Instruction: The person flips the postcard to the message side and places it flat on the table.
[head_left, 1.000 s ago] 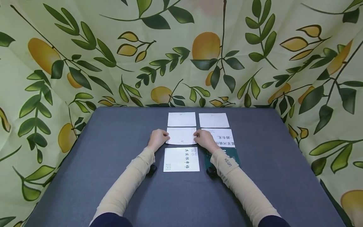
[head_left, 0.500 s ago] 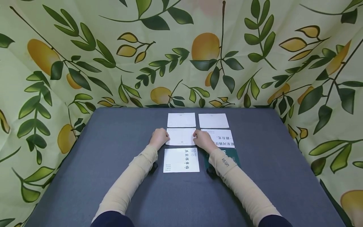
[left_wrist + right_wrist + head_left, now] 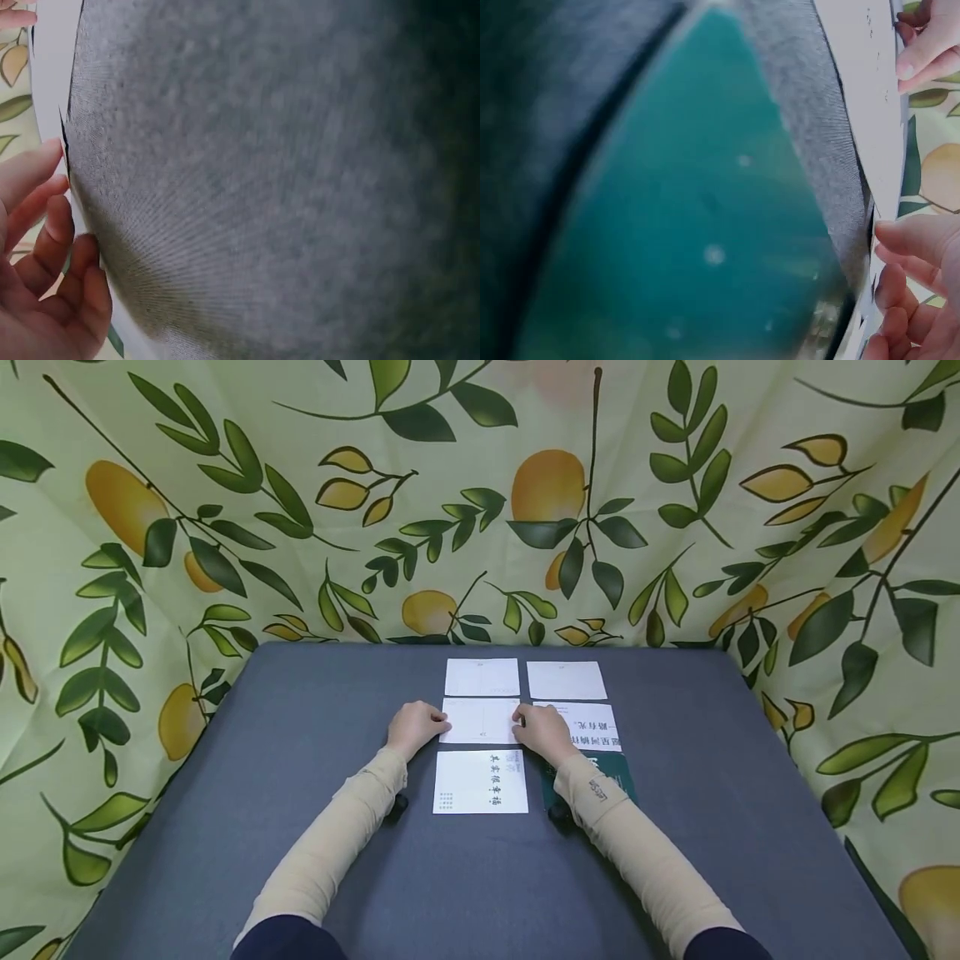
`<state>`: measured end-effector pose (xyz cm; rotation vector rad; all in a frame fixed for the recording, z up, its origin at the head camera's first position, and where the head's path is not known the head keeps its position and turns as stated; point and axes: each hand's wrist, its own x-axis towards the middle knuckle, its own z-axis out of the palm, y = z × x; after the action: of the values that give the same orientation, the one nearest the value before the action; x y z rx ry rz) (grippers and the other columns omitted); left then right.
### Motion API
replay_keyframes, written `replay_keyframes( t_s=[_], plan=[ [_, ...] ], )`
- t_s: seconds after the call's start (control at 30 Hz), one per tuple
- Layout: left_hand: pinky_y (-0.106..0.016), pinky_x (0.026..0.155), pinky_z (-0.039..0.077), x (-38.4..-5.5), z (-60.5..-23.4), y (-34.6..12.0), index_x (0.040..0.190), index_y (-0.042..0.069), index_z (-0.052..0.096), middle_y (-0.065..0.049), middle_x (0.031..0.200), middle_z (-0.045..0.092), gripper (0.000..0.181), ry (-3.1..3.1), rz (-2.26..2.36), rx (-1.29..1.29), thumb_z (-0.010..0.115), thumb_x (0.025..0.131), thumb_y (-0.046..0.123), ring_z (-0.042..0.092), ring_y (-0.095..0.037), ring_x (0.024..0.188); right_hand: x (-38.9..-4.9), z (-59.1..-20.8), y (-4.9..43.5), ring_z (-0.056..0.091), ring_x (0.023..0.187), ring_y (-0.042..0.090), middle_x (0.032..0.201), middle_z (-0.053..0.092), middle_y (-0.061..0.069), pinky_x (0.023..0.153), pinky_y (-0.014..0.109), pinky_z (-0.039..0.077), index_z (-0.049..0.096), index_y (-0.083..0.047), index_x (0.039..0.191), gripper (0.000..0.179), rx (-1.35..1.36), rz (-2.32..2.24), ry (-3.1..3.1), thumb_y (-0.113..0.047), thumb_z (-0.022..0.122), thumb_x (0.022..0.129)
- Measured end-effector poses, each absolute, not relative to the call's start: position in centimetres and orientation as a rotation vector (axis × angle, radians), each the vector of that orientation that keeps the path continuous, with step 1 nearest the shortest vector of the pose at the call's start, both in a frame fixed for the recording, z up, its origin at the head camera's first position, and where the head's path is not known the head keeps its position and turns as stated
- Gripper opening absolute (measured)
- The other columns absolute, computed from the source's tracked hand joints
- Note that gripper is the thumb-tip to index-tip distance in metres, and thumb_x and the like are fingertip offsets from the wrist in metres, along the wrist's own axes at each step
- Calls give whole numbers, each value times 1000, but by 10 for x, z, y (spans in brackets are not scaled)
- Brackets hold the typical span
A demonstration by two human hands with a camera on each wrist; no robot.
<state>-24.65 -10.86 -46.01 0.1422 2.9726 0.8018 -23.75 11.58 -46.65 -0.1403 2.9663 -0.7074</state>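
A white postcard [image 3: 480, 721] with a faint centre line lies in the middle of the left column of cards. My left hand [image 3: 415, 727] pinches its left edge between thumb and fingertips. At the opposite edge, my right hand [image 3: 546, 732] holds it the same way, partly covering a postcard with dark characters [image 3: 592, 727]. Nearer to me lies another lettered postcard [image 3: 480, 782]. The left wrist view shows the left hand [image 3: 45, 255] with its thumb tip at the card's edge. A blurred green card [image 3: 682, 202] fills much of the right wrist view.
Two blank-looking postcards, one at the far left [image 3: 482, 677] and one at the far right [image 3: 567, 681], lie beyond the hands. The green card [image 3: 617, 768] lies partly under the right forearm. A leaf-patterned cloth [image 3: 450, 552] hangs behind the grey table [image 3: 337, 877].
The held postcard's near edge, bowed one second ago, now looks straight and flat. Both hands stay at its side edges, nearly still.
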Motion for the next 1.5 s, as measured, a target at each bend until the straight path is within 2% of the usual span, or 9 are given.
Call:
replay_keyframes(
  t_s=[0.2,0.43,0.73,1.0,1.17,1.33,1.5],
  plan=[
    [-37,70,52,-245,-461,-107,101,8,73,-8,99,72,23,2992,693,200,67,84,23,67,-22,86,-236,-474,116,53,62,16,75,65,4,56,24,39,65,-9,104,20,-142,-764,2955,-16,62,85],
    [-35,74,50,-252,-454,-107,97,8,73,-8,95,72,22,2944,892,133,60,89,24,63,-19,81,-236,-470,115,47,52,13,61,56,2,47,23,33,64,-7,110,25,-150,-848,2982,-16,58,88],
    [-26,65,42,-248,-446,-87,97,7,71,-8,91,70,26,2868,1093,36,58,90,28,55,-18,75,-226,-452,131,41,51,13,60,53,2,48,24,32,67,-6,106,24,-146,-965,3014,-22,57,91],
    [-23,62,38,-241,-444,-51,99,5,69,-9,88,66,24,2870,1283,184,60,88,24,54,-18,73,-219,-436,160,49,61,18,82,63,10,54,26,37,65,-7,111,30,-39,-1043,2979,-29,55,92],
    [-23,65,42,-234,-442,-26,107,3,66,-12,92,67,28,2792,1333,237,60,88,23,58,-20,77,-214,-433,181,51,67,21,86,61,11,55,27,37,65,-8,111,31,65,-1089,2980,-29,56,92],
    [-22,65,45,-227,-444,-5,115,1,61,-12,96,67,33,2684,1344,298,62,88,18,61,-19,79,-209,-434,200,54,80,26,93,59,14,60,28,39,64,-4,112,33,143,-1106,3012,-28,56,91],
    [-28,75,53,-220,-447,12,121,-2,55,-15,104,65,39,2598,1338,342,64,86,13,64,-25,93,-207,-439,217,54,94,34,106,58,22,73,40,46,58,2,118,39,249,-1092,3000,-26,56,91]
  ],
)
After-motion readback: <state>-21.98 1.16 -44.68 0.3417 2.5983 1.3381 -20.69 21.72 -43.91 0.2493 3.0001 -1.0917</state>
